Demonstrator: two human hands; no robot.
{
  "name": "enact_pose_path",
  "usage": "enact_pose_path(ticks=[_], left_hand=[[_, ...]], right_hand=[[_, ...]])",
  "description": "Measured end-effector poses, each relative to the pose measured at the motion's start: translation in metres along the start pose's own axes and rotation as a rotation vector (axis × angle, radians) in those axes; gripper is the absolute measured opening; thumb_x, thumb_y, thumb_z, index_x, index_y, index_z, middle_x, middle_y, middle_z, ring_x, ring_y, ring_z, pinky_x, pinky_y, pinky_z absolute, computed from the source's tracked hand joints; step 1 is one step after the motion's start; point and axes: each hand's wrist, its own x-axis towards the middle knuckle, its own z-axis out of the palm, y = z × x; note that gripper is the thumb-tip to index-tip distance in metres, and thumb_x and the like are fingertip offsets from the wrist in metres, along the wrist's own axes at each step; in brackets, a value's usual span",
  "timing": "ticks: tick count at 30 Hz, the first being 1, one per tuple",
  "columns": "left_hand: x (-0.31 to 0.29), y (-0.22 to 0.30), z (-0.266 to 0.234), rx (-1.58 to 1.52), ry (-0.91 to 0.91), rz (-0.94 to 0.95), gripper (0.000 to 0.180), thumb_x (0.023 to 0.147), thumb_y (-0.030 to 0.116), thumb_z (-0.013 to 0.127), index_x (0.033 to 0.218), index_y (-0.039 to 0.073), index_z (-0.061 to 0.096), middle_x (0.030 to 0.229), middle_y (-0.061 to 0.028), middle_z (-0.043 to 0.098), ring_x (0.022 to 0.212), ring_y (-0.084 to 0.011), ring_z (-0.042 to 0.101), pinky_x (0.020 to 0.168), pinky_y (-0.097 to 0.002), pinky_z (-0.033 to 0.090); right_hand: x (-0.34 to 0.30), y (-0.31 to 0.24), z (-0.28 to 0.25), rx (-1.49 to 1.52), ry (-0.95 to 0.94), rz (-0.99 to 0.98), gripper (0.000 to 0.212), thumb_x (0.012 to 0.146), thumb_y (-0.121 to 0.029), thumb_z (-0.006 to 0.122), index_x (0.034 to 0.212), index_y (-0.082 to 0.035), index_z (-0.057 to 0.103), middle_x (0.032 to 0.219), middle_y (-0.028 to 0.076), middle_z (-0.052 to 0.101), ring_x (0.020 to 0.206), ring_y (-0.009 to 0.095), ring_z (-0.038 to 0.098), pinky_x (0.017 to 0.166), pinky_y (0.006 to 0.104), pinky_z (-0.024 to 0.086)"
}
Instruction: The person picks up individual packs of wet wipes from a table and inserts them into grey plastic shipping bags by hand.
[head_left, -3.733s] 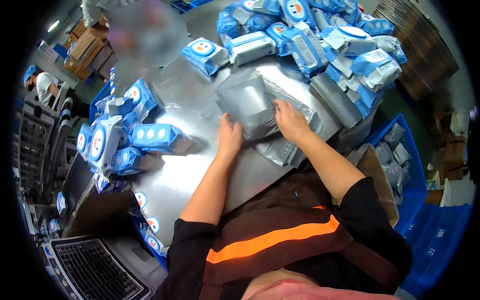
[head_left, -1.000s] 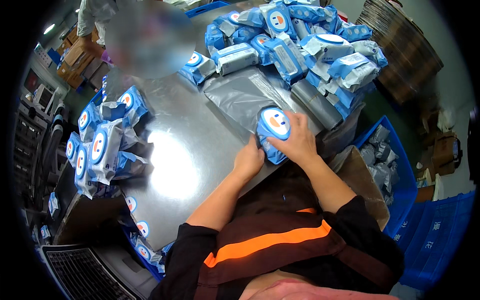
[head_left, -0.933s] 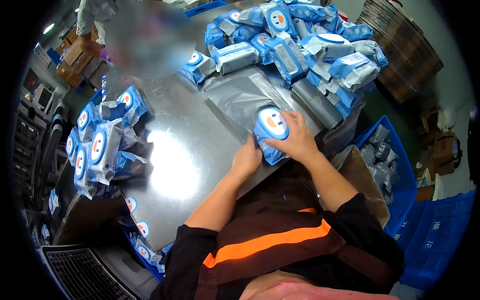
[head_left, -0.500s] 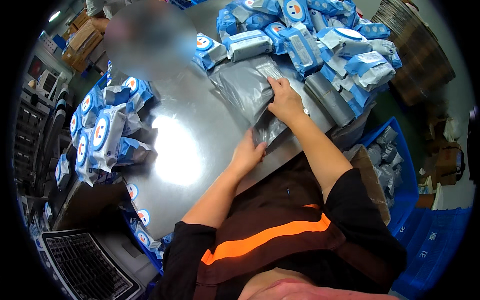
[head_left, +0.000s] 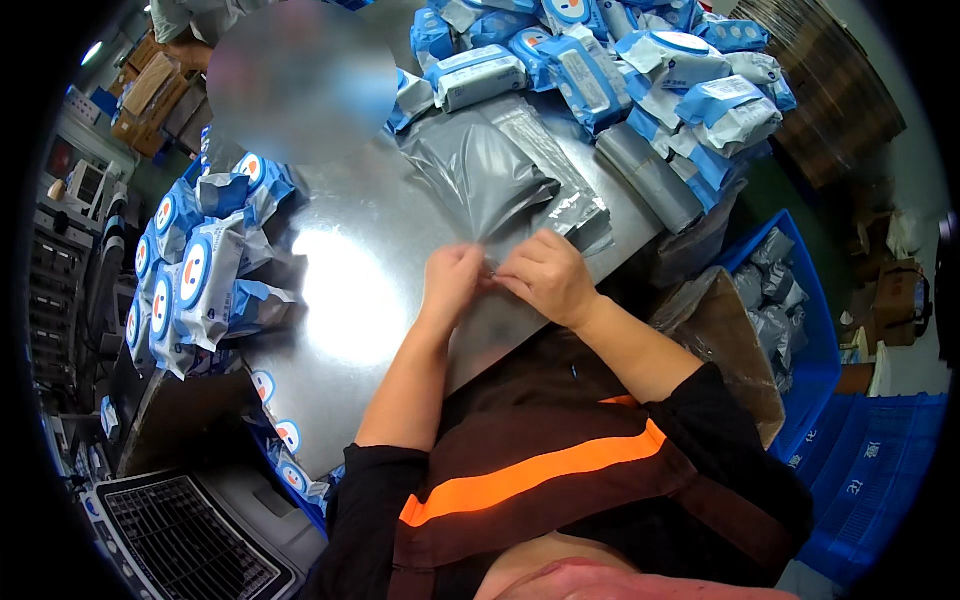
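Observation:
A grey plastic mailing bag, bulging at its far part, lies on the metal table in front of me. Its near end is drawn together toward my fingers. My left hand is closed in a pinch on that near edge. Beside it, my right hand pinches the same edge, the fingertips of both hands almost touching. What exactly lies between the fingertips is too small to see. Flat grey bags are stacked under and to the right of the bulging bag.
Blue and white wipes packs are heaped at the far right; another group stands at the left. A grey roll lies right of the flat bags. Filled grey bags sit in a blue crate. Someone's blurred shape is across the table.
Both hands have come together at the near end of the bag; my right hand has left its right side and moved nearer. The flat bags beneath are more exposed.

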Motion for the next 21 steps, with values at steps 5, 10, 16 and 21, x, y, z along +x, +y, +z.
enact_pose_path(ticks=[5,10,16,21], left_hand=[[-0.023,-0.006,-0.024,-0.034,0.005,0.006,0.033,0.096,0.026,0.056,0.075,0.002,0.064,0.067,-0.0061,0.064,0.06,-0.0148,0.062,0.056,-0.0273,0.048],[-0.041,-0.009,-0.051,0.037,-0.082,0.027,0.035,0.098,0.027,0.057,0.079,0.0,0.065,0.066,-0.0034,0.064,0.062,-0.012,0.061,0.059,-0.0251,0.048],[-0.035,0.012,-0.054,1.307,0.216,1.119,0.041,0.084,0.004,0.056,0.124,0.0,0.062,0.133,-0.019,0.056,0.118,-0.0327,0.058,0.1,-0.0425,0.048],[-0.004,0.005,-0.052,1.062,-0.149,1.352,0.049,0.086,0.003,0.058,0.136,0.003,0.058,0.129,-0.017,0.061,0.113,-0.0312,0.064,0.101,-0.0405,0.05]], right_hand=[[-0.086,0.02,-0.082,0.662,-0.236,0.801,0.013,0.084,-0.015,0.077,0.088,-0.003,0.075,0.085,0.005,0.071,0.079,0.014,0.065,0.073,0.0282,0.052],[-0.394,0.093,-0.227,-0.147,-0.557,1.419,0.023,0.081,-0.019,0.076,0.096,-0.003,0.071,0.081,0.009,0.071,0.073,0.019,0.066,0.066,0.0345,0.053],[-0.258,0.058,-0.178,-0.257,-0.088,1.056,0.049,0.081,-0.007,0.075,0.128,-0.006,0.062,0.121,0.016,0.065,0.108,0.031,0.065,0.094,0.0374,0.052],[-0.04,0.066,-0.07,-0.23,-0.117,-0.108,0.042,0.081,-0.01,0.074,0.122,-0.01,0.064,0.127,0.012,0.062,0.118,0.034,0.058,0.1,0.0412,0.048]])
